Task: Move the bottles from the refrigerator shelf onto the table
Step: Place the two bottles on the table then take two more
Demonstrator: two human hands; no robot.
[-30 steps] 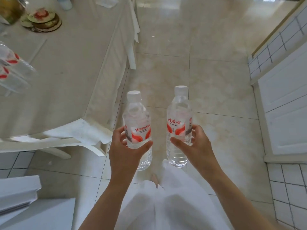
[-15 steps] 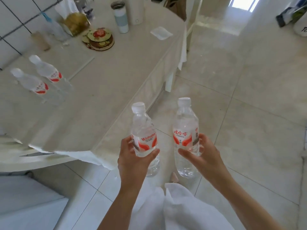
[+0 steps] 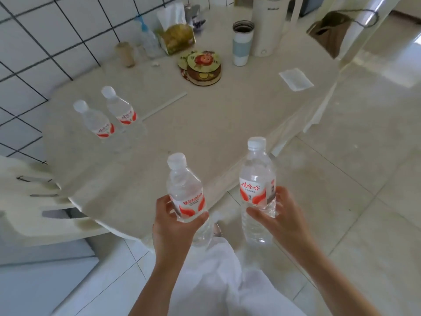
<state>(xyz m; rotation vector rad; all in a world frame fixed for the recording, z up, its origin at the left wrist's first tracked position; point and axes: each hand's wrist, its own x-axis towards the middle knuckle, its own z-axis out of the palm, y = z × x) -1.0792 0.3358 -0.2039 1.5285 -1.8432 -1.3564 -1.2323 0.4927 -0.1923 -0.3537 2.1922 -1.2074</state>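
My left hand [image 3: 175,226] grips a clear water bottle [image 3: 185,190] with a red and white label, held upright over the near edge of the beige table [image 3: 193,133]. A second water bottle [image 3: 257,183] of the same kind is held upright in my right hand [image 3: 280,215], just off the table's right edge above the floor. Two more water bottles [image 3: 95,119] [image 3: 120,108] stand side by side on the table's left part near the tiled wall. The refrigerator is out of view.
At the table's far side stand a blue and white tumbler [image 3: 242,43], a white kettle [image 3: 270,26], a stack of round coasters [image 3: 201,67], a tissue pack [image 3: 176,33] and a folded napkin [image 3: 296,78]. A white chair [image 3: 34,201] sits at the left.
The view has swung up and left, so the table now fills the frame. Both hands with their bottles have come closer to the table's near edge.
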